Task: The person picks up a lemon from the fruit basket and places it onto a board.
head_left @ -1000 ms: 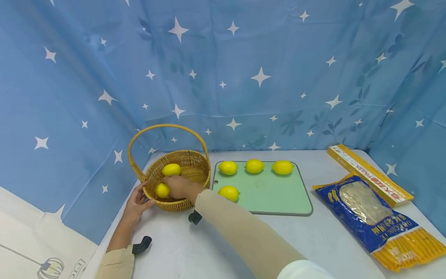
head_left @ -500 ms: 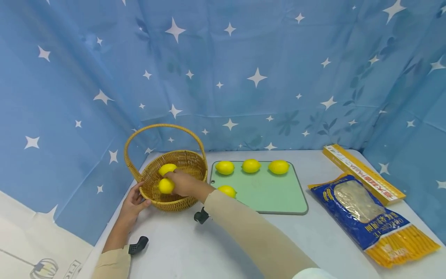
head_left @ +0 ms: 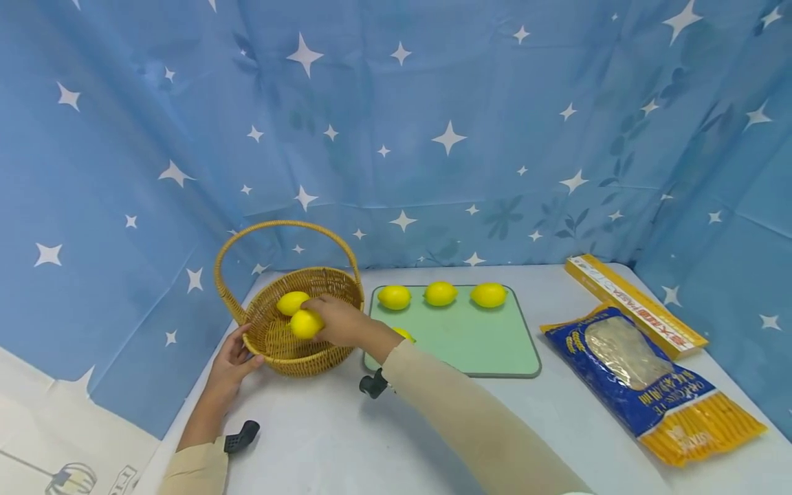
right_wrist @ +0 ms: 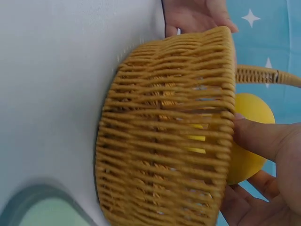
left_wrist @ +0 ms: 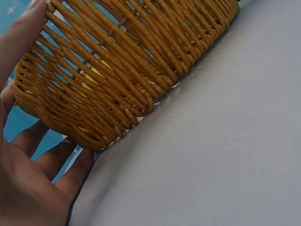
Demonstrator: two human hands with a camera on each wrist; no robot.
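Observation:
A wicker basket (head_left: 318, 359) with a tall arched handle stands at the left of the table. At its left side my left hand (head_left: 227, 371) grips it, thumb on the rim and fingers against the outer wall (left_wrist: 108, 70). My right hand (head_left: 340, 320) pinches a lemon (head_left: 306, 324) above the basket's inside, near the front right rim. In the right wrist view the thumb presses the lemon (right_wrist: 256, 110), partly hidden behind the weave. Another lemon (head_left: 291, 303) lies in the basket.
Right of the basket lies a green cutting board (head_left: 470, 344) with a back row of lemons (head_left: 441, 293) and one (head_left: 403, 334) mostly hidden by my right arm. A blue pasta bag (head_left: 625, 364) and a yellow pasta box (head_left: 637, 302) lie farther right. A star-patterned curtain (head_left: 383, 172) hangs behind.
My right hand has lifted a lemon from the basket's bottom and moved it up and to the right. The left hand keeps its place on the basket. The head view has shifted slightly.

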